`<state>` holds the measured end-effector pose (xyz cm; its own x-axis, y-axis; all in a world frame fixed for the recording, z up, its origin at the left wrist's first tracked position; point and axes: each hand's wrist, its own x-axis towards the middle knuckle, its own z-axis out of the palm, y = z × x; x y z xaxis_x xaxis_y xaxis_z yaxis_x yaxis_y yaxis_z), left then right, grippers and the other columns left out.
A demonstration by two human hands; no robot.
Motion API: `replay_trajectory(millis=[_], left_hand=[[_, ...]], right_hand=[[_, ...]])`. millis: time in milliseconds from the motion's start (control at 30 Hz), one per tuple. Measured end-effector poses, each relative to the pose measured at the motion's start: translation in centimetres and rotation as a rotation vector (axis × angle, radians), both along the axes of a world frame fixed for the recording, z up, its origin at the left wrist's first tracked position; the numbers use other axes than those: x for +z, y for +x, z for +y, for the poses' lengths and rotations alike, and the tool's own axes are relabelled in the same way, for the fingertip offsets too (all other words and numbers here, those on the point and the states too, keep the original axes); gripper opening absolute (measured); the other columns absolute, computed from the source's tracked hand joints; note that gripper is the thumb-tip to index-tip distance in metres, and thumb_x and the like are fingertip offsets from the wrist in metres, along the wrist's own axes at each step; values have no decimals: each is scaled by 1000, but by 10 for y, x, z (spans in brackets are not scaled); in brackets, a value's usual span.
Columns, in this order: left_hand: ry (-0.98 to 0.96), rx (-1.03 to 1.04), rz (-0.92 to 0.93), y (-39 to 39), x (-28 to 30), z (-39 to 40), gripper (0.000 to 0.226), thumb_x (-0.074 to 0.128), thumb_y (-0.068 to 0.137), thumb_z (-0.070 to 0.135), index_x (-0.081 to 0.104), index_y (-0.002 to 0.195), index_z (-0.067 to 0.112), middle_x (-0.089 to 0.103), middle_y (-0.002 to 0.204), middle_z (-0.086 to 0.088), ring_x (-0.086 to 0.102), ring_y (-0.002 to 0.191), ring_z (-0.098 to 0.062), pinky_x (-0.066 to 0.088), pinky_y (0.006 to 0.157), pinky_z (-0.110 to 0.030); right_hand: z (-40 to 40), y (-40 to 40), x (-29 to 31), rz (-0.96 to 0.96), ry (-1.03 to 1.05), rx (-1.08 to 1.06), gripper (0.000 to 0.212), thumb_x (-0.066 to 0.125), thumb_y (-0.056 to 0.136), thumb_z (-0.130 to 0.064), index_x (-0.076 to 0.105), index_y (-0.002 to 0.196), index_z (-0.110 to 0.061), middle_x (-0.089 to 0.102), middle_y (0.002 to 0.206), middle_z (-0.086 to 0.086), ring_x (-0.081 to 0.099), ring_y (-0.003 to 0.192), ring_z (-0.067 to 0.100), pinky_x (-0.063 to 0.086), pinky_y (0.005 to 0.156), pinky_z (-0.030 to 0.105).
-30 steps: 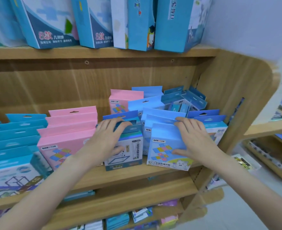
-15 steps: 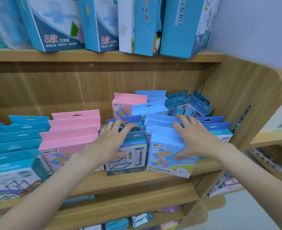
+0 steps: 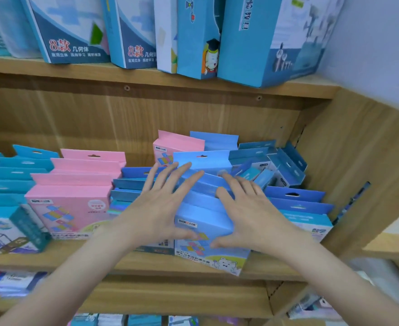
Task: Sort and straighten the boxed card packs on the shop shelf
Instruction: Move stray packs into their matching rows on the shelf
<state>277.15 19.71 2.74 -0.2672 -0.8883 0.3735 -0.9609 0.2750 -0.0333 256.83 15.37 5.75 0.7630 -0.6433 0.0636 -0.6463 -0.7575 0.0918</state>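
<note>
**Squaring the blue row**

Between my two palms sat the front light-blue cardboard card pack with the coloured squares and a cartoon bear [image 3: 207, 241], standing on the wooden middle shelf [image 3: 99, 260] at the head of a row of light-blue packs [image 3: 203, 182]. My left hand [image 3: 160, 205] lay flat against the row's left side, fingers straight and spread, their tips over the hang tabs of the packs behind, thumb down on the front face. My right hand [image 3: 250, 208] mirrored it on the right side, fingers spread over the tabs, thumb nearly meeting the other. Neither hand was clenched or curled round anything; both pressed and steadied with extended fingers.

My judgement was that the risk lay at the front edge. The front pack sat tilted, its lower right corner past the shelf lip, so a push that squeezed without guiding it backward could tip it off. Uneven pressure from one palm could also skew the row into the dark-blue packs [image 3: 137, 184] just to the left or the blue packs with white fronts [image 3: 304, 215] to the right. Behind, small blue boxes [image 3: 285, 165] lay jumbled by the side panel and could slide if the row bumped them.

Both forearms reached up and inward from below, wrists bent back slightly. Further left stood the pink cardboard packs [image 3: 73, 196], and tall blue boxes [image 3: 264, 38] lined the shelf above.
</note>
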Motion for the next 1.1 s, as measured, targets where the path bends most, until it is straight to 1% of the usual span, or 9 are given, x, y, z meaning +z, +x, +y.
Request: replay_trajectory(millis=[133, 233, 333, 500, 600, 700, 800, 867, 1100], left_hand=[[-6, 18, -65, -11, -7, -8, 101, 41, 54, 81, 34, 135, 21, 46, 135, -5, 31, 126, -23, 7, 107, -42], [-12, 19, -28, -12, -7, -5, 94, 42, 55, 80, 38, 129, 22, 54, 123, -1, 36, 115, -18, 14, 103, -36], [-22, 31, -26, -14, -7, -2, 91, 40, 57, 80, 40, 126, 22, 55, 118, -1, 37, 109, -18, 19, 99, -33], [-4, 37, -12, -14, -8, -3, 90, 42, 58, 80, 37, 127, 23, 53, 119, -1, 47, 109, -23, 20, 98, -31], [-20, 39, -19, -14, -9, -3, 89, 43, 59, 79, 39, 127, 22, 53, 118, -1, 48, 108, -24, 21, 98, -32], [-39, 26, -15, -13, -10, -3, 88, 43, 59, 78, 39, 127, 22, 53, 117, -1, 48, 107, -23, 22, 98, -33], [-44, 19, -15, -11, -12, -5, 88, 42, 59, 78, 38, 127, 22, 54, 118, -1, 49, 107, -24, 22, 98, -33], [-47, 15, -19, -10, -13, -7, 88, 42, 60, 79, 37, 128, 22, 53, 119, 0, 50, 107, -24, 23, 98, -33], [-64, -15, -24, -6, -16, -11, 89, 39, 60, 80, 31, 129, 24, 53, 120, 1, 51, 110, -25, 31, 102, -38]], right_hand=[[-24, -34, 45, -330, 391, -24, 52, 60, 77, -53, 46, 121, -29, 43, 128, -19, 39, 117, -1, 30, 89, 8], [-65, -63, 53, -341, 230, -115, 22, 55, 90, -25, 57, 112, -24, 62, 110, -7, 56, 101, 11, 45, 85, 26], [-91, -67, 39, -71, 164, -259, 29, 51, 90, -12, 62, 110, -29, 57, 99, -2, 55, 95, 19, 47, 80, 35], [-98, -52, 28, -96, 80, -273, 17, 59, 88, -25, 69, 100, -32, 67, 100, -2, 60, 96, 23, 50, 76, 34], [-101, -57, 37, -233, 52, -252, 15, 54, 90, -19, 67, 96, -24, 70, 92, 2, 63, 90, 22, 52, 77, 35], [-92, -66, 68, -575, 170, -278, 15, 51, 89, -8, 62, 81, -13, 71, 75, 5, 67, 64, 19, 56, 61, 29], [-71, -72, 99, -879, 202, -301, 23, 54, 87, -18, 63, 69, -7, 69, 66, 8, 66, 51, 12, 54, 54, 21], [-61, -76, 114, -914, 137, -299, 29, 64, 84, -28, 61, 67, -5, 64, 61, 0, 58, 43, -3, 41, 44, 5], [-44, -107, 145, -866, 172, -274, 23, 70, 77, -7, 55, 77, -24, 62, 51, -4, 49, 44, -3, 35, 47, 9]])
